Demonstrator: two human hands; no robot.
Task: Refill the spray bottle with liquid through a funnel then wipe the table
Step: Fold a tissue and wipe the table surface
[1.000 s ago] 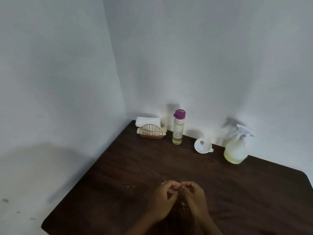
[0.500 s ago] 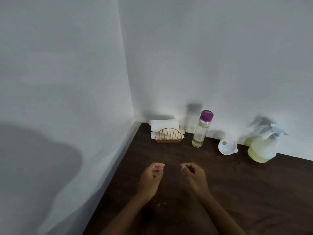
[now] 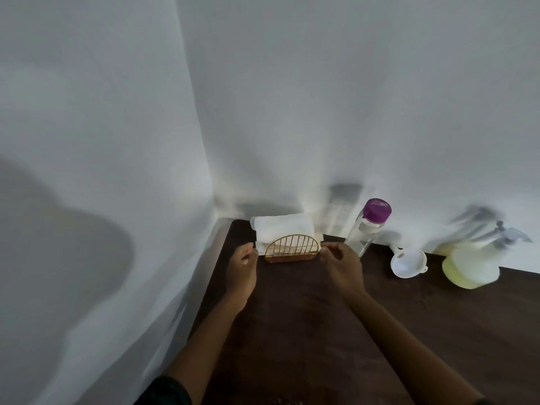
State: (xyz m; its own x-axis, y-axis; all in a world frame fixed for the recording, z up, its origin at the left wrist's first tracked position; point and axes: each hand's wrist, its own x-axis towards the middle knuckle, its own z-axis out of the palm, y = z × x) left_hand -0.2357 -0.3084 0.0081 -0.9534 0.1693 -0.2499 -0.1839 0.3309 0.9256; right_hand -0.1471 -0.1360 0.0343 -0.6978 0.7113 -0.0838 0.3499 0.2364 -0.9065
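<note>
A clear bottle with a purple cap (image 3: pixel 368 229) stands at the back wall with a little liquid in it. To its right, a white funnel (image 3: pixel 408 263) lies on the dark table (image 3: pixel 438 331). The spray bottle (image 3: pixel 470 266), holding pale yellow liquid, stands at the far right and is blurred. White napkins (image 3: pixel 282 228) sit in a gold wire holder (image 3: pixel 291 249) in the back left corner. My left hand (image 3: pixel 244 266) is at the holder's left end and my right hand (image 3: pixel 340 263) at its right end. Both have curled fingers touching or nearly touching it.
Two white walls meet at the corner just behind the napkin holder. The table's left edge runs along the left wall. A few small crumbs lie at the table's near edge (image 3: pixel 289 401).
Both hands have moved apart and forward, from the middle of the table to the two ends of the napkin holder. The view has swung left, toward the corner.
</note>
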